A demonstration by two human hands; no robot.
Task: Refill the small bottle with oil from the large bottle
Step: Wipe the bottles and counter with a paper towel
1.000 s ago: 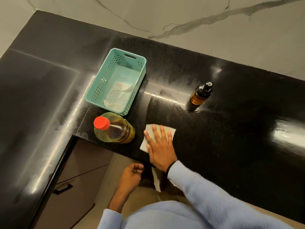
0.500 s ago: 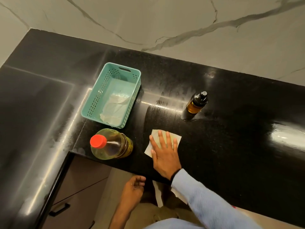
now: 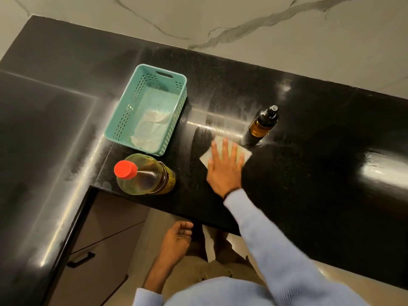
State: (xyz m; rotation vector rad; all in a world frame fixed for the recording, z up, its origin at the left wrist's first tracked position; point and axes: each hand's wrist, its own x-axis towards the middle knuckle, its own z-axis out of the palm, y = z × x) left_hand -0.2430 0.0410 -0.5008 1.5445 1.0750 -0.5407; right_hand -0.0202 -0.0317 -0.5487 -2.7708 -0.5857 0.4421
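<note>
The large oil bottle (image 3: 146, 175) with a red cap stands capped near the counter's front edge. Further back and to the right is the small amber bottle (image 3: 262, 123), with a black pump top on. My right hand (image 3: 224, 168) lies flat, fingers spread, pressing a white paper napkin (image 3: 244, 153) onto the black counter (image 3: 309, 173) just left of the small bottle. My left hand (image 3: 176, 239) hangs below the counter edge with loosely curled fingers, holding nothing.
A teal perforated basket (image 3: 176, 102) stands behind the large bottle with a crumpled tissue (image 3: 151, 131) inside. A marble wall rises behind the counter. Brown cabinet drawers (image 3: 97, 244) sit below on the left.
My right hand has slid the napkin away from me across the counter, toward the small bottle. The left hand stays below the edge.
</note>
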